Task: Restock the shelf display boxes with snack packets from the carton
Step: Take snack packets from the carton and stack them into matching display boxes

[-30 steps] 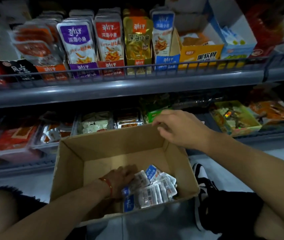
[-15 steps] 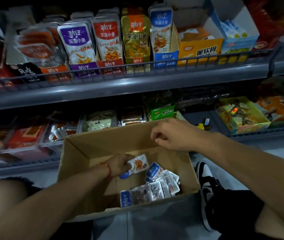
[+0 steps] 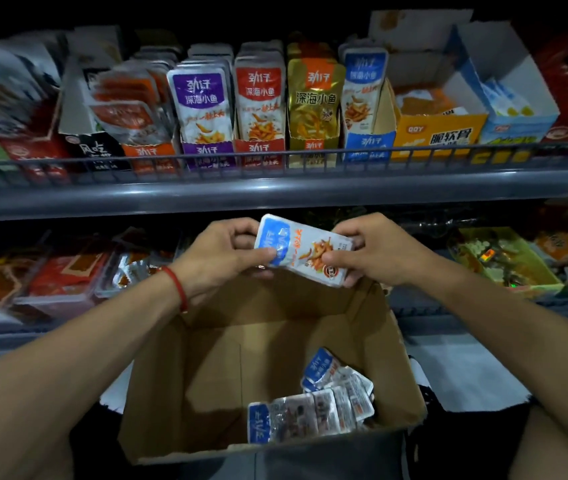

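Above the carton, both hands pinch a blue-white, seemingly stacked packet.

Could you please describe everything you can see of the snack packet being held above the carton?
The snack packet is a flat, glossy, foil-like pouch, mostly white with a blue band at its left end and a picture of orange strips near its middle. It lies tilted, blue end higher, in front of the lower shelf and above the open cardboard carton. The left hand pinches its blue end and the right hand grips the other end. It may be a small stack; I cannot tell.
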`<control>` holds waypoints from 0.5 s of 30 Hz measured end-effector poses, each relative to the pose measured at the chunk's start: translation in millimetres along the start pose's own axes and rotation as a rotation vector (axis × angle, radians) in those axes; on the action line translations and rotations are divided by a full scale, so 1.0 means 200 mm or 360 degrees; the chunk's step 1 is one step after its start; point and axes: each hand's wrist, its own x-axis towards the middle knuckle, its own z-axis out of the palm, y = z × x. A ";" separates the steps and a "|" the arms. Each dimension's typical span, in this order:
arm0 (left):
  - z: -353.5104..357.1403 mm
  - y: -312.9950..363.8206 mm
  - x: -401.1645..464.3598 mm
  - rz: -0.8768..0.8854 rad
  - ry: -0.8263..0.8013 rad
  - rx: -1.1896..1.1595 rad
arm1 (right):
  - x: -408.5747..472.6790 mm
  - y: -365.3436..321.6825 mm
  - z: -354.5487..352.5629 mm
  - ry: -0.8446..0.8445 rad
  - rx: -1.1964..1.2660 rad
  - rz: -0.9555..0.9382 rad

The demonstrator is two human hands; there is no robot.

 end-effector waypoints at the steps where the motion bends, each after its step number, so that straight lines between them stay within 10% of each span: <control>1: 0.00 0.00 0.00 -0.0008 0.0050 -0.0054 | 0.00 -0.01 0.00 -0.0014 0.0106 0.0034; 10: -0.11 0.09 0.04 0.0300 0.0453 0.0338 | 0.06 -0.12 0.06 -0.0231 0.0799 0.0300; 15: -0.13 0.10 0.02 0.0464 0.0359 0.0648 | 0.08 -0.12 0.07 0.0095 -0.0039 -0.0028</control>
